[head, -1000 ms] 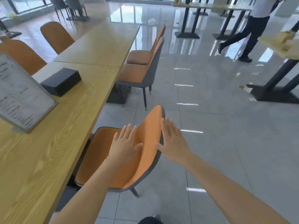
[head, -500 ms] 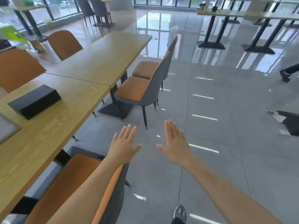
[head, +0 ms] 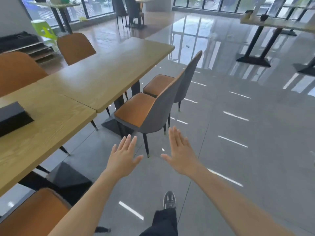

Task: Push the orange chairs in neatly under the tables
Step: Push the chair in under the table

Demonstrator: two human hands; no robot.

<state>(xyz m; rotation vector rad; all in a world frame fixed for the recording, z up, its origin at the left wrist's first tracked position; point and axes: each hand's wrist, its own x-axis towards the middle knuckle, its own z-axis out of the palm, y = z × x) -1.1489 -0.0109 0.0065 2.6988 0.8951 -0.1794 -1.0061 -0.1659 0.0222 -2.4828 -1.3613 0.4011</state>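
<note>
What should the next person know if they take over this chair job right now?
Left hand and right hand: both open, flat, touching nothing.
Nearest orange chair, bottom left, sits close against the near table.
Two chairs ahead, the nearer and the farther, have seats mostly out from under the far table.
Left: push in those two, nearer first.

Left of the left hand [head: 123,157], 2 wooden tables [head: 102,77] butt end to end — a black box [head: 12,116] lies on the nearer one.
</note>
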